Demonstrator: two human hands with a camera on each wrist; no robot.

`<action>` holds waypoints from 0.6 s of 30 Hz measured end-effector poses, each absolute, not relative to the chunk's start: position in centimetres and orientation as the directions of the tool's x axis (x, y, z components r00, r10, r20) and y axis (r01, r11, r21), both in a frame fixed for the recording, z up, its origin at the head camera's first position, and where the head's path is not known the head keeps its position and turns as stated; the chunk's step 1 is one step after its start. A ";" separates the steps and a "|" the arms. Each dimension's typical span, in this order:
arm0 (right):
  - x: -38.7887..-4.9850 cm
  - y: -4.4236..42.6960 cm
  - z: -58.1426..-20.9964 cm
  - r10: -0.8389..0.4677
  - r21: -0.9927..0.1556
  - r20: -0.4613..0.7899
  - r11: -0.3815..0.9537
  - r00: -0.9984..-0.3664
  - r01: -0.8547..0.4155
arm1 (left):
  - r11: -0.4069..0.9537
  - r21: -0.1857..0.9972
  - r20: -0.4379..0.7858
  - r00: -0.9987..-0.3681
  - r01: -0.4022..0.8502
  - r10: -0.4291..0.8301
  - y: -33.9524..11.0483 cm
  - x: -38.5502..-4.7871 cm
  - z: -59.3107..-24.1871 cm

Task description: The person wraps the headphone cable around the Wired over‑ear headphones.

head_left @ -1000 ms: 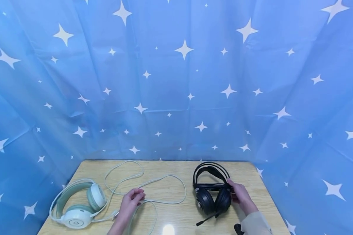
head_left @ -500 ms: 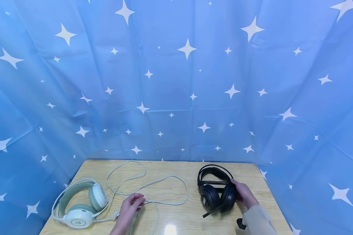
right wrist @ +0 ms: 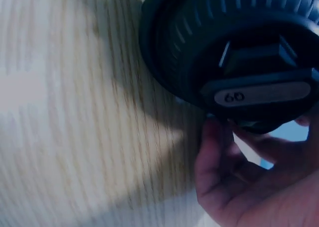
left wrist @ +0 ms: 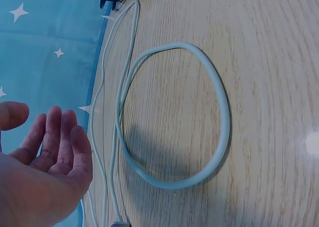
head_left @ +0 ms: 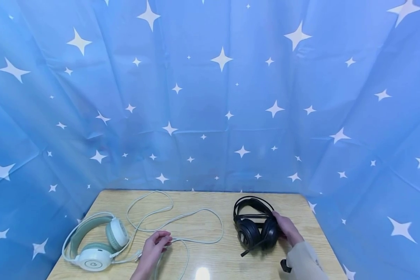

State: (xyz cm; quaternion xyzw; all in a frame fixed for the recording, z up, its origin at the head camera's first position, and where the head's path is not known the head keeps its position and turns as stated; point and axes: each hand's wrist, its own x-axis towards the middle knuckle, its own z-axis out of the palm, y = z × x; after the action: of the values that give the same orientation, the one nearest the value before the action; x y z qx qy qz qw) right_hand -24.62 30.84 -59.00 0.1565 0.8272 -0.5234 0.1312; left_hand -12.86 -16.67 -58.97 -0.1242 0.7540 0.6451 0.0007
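My right hand (head_left: 289,229) grips the right side of a black over-ear headset (head_left: 249,233) with a thin boom mic (head_left: 246,252). In the right wrist view, my thumb and fingers pinch at the lower edge of its ear cup (right wrist: 259,62); part of the grip is hidden. My left hand (head_left: 154,249) hovers over a pale mint cable (head_left: 210,210), palm turned up and fingers loosely bent, as the left wrist view shows. Nothing lies in that palm. White headphones (head_left: 92,259) with green pads lie at the table's left, the cable running from them.
A pale wooden table (head_left: 203,200) bears everything. Loops of the cable spread across its left and middle. A starry blue curtain (head_left: 203,97) surrounds it at the back and sides. A small black object (head_left: 284,265) sits by the right sleeve.
The black headset has shifted slightly right and turned in my right hand, its ear cups and mic at a different angle. My left hand has stayed in place.
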 end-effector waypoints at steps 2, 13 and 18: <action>-24.4 30.7 -59.1 0.119 -0.836 -0.355 0.404 -0.927 0.372 | 0.136 0.974 -0.158 -0.971 -0.183 -0.179 -16.6 -12.7 -58.8; -21.7 30.4 -58.9 0.105 -0.896 -0.266 0.341 -0.958 0.286 | 0.095 0.982 -0.142 -0.973 -0.161 -0.181 -16.2 -12.6 -58.7; -19.8 30.4 -57.8 0.125 -0.902 -0.234 0.342 -0.964 0.264 | 0.104 0.985 -0.113 -0.974 -0.135 -0.194 -16.1 -12.8 -58.2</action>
State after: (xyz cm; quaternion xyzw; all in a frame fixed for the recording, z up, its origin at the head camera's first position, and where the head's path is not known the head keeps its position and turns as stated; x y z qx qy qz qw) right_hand -19.81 30.42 -57.78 0.1190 0.8167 -0.5613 0.0616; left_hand -12.82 -16.05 -58.20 -0.1107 0.7427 0.6600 -0.0225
